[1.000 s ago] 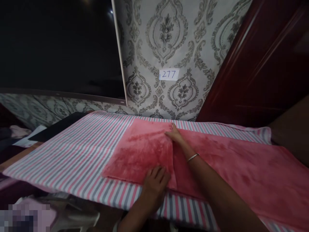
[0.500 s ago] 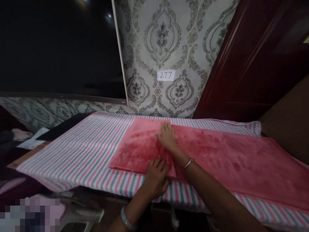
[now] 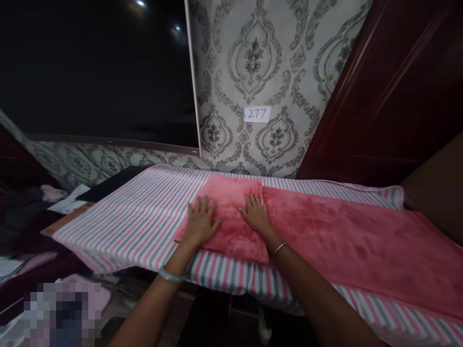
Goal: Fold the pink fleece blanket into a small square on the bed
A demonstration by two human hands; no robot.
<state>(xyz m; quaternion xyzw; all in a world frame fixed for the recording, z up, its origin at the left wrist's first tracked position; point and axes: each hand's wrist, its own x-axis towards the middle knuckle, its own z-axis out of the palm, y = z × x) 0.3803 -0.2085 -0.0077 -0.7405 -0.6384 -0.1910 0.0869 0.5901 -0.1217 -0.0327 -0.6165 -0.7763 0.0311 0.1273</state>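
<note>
The pink towel lies lengthwise on the striped cloth that covers the table, and its left end is folded over into a doubled panel reaching to the towel's left edge. In the head view that panel has changed hands since a second ago: the left hand, which then pressed the near edge of the fold, has slid out to the panel's left edge, and the right hand has drawn back from the far edge of the towel to the middle of the fold line. By my reading the fold is laid and is now being pressed flat, the creases pushed outward.

Both hands lie palm down, fingers spread and pointing toward the patterned wall behind the towel. Neither grips anything; they rest flat and open on the plush. The left wrist wears a pale bangle, the right a thin bracelet. Both forearms reach in from below the towel's near edge, the right one crossing the striped overhang.

A paper label marked 277 is stuck on the wall above the towel, and a dark screen hangs up to the towel's left.
</note>
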